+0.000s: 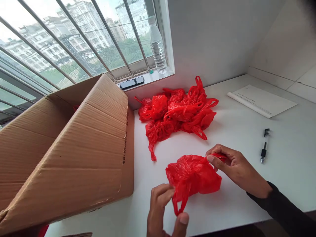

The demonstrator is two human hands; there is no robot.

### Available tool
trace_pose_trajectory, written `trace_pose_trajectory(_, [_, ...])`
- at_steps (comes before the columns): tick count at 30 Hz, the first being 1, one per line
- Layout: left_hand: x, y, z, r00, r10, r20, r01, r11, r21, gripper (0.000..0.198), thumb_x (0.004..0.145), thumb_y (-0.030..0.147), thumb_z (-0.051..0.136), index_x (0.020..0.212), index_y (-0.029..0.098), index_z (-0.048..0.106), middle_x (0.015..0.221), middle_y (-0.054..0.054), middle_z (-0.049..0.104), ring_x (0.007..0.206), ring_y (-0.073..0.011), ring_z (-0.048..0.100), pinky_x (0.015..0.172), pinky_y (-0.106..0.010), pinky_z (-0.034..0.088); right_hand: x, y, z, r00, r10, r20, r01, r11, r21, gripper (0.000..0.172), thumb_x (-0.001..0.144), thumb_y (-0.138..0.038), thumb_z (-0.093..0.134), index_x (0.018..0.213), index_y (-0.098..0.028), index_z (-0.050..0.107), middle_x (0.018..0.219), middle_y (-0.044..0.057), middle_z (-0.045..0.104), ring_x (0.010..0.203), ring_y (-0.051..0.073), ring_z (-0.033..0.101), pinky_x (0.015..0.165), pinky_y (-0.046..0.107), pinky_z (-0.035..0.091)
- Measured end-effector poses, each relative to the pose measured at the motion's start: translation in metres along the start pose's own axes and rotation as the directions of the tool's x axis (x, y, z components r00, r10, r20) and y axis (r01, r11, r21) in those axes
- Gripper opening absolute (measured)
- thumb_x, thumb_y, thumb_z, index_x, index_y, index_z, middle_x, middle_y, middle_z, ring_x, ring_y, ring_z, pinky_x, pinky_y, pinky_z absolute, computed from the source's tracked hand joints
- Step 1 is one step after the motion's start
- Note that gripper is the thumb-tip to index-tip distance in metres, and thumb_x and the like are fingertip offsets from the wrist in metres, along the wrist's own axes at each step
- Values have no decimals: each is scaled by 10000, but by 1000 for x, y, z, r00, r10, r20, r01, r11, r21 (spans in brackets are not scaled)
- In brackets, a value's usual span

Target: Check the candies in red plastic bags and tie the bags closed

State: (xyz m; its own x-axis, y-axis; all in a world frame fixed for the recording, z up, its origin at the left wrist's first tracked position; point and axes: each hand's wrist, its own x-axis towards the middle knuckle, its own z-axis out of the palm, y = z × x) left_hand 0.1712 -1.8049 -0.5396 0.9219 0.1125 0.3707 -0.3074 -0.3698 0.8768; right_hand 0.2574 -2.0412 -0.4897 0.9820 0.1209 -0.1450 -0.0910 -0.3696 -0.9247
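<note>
A crumpled red plastic bag (pixel 195 174) lies on the white table near its front edge. My right hand (pixel 232 164) pinches one of its handles at the upper right, thumb and fingers closed on it. On the near side, my left hand (pixel 163 210) has thumb and fingers apart around the other handle loop, which hangs between them. Its fingertips are at the bag's left edge; whether they touch it is hard to tell. Beyond them, several more red plastic bags (pixel 180 112) sit bunched in a heap against the wall.
A large open cardboard box (pixel 93 148) takes up the left side, with something red inside. A pen (pixel 264 148) and its cap, plus a sheet of paper (pixel 264 98), lie at the right. On the windowsill are a water bottle (pixel 158 49) and a phone (pixel 132 83).
</note>
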Motion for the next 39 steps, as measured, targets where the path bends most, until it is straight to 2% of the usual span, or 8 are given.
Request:
trace_pose_trajectory(5, [3, -13, 18, 990, 18, 137, -38, 989, 144, 500, 976, 295, 575, 1459, 347, 456, 1455, -136, 477, 1361, -343, 462, 1056, -576, 473, -3, -9, 6, 1000, 26, 12, -27, 997, 77, 361, 928, -570, 625, 1002, -216, 639, 1130, 84, 693, 812, 177, 639, 719, 297, 573])
trace_pose_trajectory(11, [6, -26, 21, 987, 1, 162, -23, 991, 134, 556, 979, 192, 568, 1493, 304, 388, 1440, -125, 538, 1417, -310, 442, 1107, -550, 464, -6, -2, 13, 998, 56, 32, -62, 973, 223, 333, 914, -552, 658, 924, -226, 594, 1117, 52, 711, 627, 108, 568, 670, 290, 546])
trace_pose_trajectory(20, [10, -27, 26, 973, -184, 142, 156, 970, 186, 580, 956, 345, 649, 1461, 280, 374, 1515, -160, 477, 1438, -321, 450, 1097, -578, 490, -12, -3, 17, 997, 77, 22, -80, 966, 244, 388, 884, -595, 645, 934, -220, 561, 976, 59, 683, 610, 131, 539, 633, 321, 544])
trace_pose_trajectory(24, [10, -29, 28, 981, -110, 157, 71, 969, 237, 669, 957, 341, 645, 1529, 284, 302, 1575, -155, 423, 1506, -337, 338, 1118, -607, 462, -14, -1, 14, 995, 77, 56, -90, 957, 277, 341, 902, -551, 654, 963, -227, 564, 875, 13, 630, 644, 139, 533, 669, 319, 518])
trace_pose_trajectory(27, [13, -29, 28, 955, 49, 292, -134, 951, 278, 675, 1013, 189, 504, 1612, 286, 207, 1620, -118, 389, 1544, -313, 254, 1185, -608, 372, -16, 1, 11, 993, 66, 101, -94, 950, 298, 308, 931, -522, 646, 982, -229, 568, 796, -12, 592, 664, 147, 535, 693, 319, 495])
trace_pose_trajectory(31, [17, -24, 28, 894, 258, 366, -340, 923, 182, 564, 1010, 91, 431, 1552, 242, 393, 1561, -97, 467, 1481, -266, 364, 1208, -514, 354, -18, 3, 10, 989, 50, 138, -101, 916, 388, 282, 987, -522, 577, 997, -245, 528, 699, -48, 553, 616, 138, 538, 655, 309, 499])
trace_pose_trajectory(36, [16, -16, 29, 923, 245, 296, -256, 967, -2, 460, 1012, 112, 465, 1449, 238, 531, 1311, -97, 611, 1201, -203, 576, 992, -353, 532, -19, 3, 14, 990, 96, 99, -134, 850, 509, 282, 1002, -537, 543, 1023, -259, 495, 1012, 3, 655, 579, 99, 514, 532, 274, 497])
trace_pose_trajectory(39, [11, -15, 30, 948, 149, 283, -148, 989, -26, 449, 1024, 128, 452, 1438, 270, 553, 1202, -89, 634, 1067, -193, 618, 878, -325, 560, -18, 3, 15, 991, 117, 59, -131, 848, 514, 286, 995, -534, 559, 1009, -252, 510, 1026, 5, 658, 554, 79, 480, 507, 247, 466])
